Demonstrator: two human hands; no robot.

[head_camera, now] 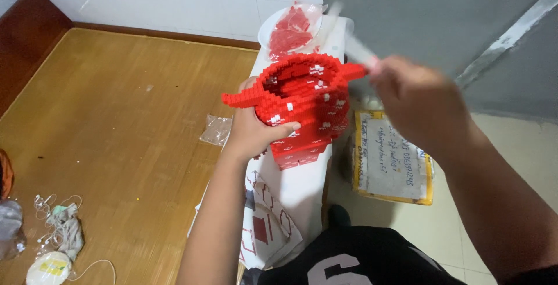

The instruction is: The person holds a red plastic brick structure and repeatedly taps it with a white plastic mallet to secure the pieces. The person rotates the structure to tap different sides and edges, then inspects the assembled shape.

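A hollow red model built of small bricks (308, 108), with white specks and two arms sticking out sideways, stands on a narrow white table (302, 189). My left hand (256, 131) grips its left side, thumb across the front wall. My right hand (415, 96) is raised at the model's upper right rim and holds a thin pale tool (354, 47), blurred by motion, whose tip sits near the right arm of the model.
A white plate with loose red bricks (290, 32) sits at the table's far end. Printed paper sheets (264, 227) lie on the near end. A yellow-edged parcel (392, 160) rests on the floor at right. Clear plastic (216, 129), cords and cloth (61, 230) lie on the wooden floor.
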